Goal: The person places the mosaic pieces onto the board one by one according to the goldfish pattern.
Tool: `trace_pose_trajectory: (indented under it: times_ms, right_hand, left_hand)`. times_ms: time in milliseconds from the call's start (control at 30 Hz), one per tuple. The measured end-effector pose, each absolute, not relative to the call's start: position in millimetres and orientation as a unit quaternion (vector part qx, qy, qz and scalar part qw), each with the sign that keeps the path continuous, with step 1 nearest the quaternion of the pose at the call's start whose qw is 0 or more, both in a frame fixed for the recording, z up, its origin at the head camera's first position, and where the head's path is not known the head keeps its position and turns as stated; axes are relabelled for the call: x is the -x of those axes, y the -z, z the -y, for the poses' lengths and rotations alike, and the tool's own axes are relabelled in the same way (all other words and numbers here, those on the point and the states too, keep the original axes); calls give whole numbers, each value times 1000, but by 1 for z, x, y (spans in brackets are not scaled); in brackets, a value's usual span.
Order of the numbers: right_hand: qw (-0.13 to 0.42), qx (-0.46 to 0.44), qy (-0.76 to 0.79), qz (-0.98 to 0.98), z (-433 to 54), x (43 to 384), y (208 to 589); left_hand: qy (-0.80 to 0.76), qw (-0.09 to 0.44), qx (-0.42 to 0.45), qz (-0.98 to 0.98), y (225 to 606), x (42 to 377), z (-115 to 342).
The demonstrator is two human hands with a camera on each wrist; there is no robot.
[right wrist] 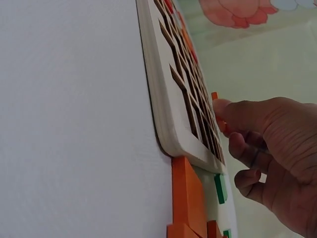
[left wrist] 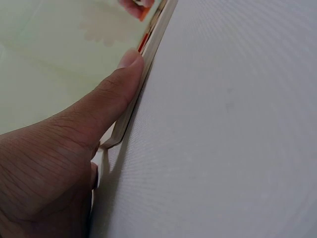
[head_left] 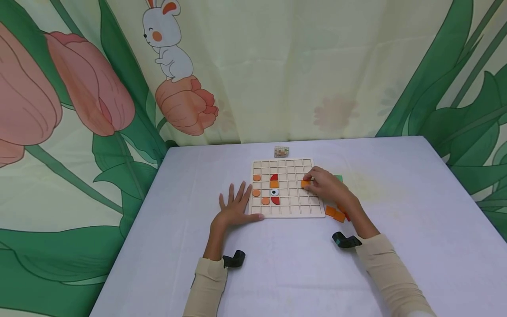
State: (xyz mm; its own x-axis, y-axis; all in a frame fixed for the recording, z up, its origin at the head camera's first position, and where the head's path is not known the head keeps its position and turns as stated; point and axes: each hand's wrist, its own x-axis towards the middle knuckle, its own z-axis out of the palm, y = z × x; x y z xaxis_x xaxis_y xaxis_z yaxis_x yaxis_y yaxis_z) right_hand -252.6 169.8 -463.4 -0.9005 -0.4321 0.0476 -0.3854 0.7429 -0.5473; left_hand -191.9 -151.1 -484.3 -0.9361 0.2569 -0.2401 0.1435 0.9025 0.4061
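A pale wooden grid board (head_left: 291, 212) lies on the table, with orange discs (head_left: 265, 201), red quarter-round pieces (head_left: 275, 200), an orange square (head_left: 274, 184) and an eye piece (head_left: 274, 192) set in cells on its left half. My right hand (head_left: 326, 185) pinches an orange square tile (head_left: 305, 183) between thumb and fingers over the board's right side; the right wrist view shows the tile (right wrist: 215, 96) edge-on. At the near left corner, my left hand (head_left: 233, 211) is spread, its thumb (left wrist: 121, 82) lying along the board's edge.
Loose orange tiles (head_left: 335, 213) lie by the board's near right corner, with red pieces partly hidden by my right wrist. A green piece (head_left: 338, 178) lies beyond that hand. Behind the board stands a small patterned block (head_left: 281, 152). A printed curtain (head_left: 277, 79) hangs behind the table.
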Motion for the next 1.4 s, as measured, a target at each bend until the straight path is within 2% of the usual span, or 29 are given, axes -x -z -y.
trace_pose_trajectory:
  times_ms: [567,1400]
  right_hand:
    - [35,274,269,-923,-132,263,473]
    - [47,260,249,-932,-109,268,471]
  left_hand:
    - [-183,148,-103,-966,487,194,151]
    - [-166,145,-105,-970,492,196,151]
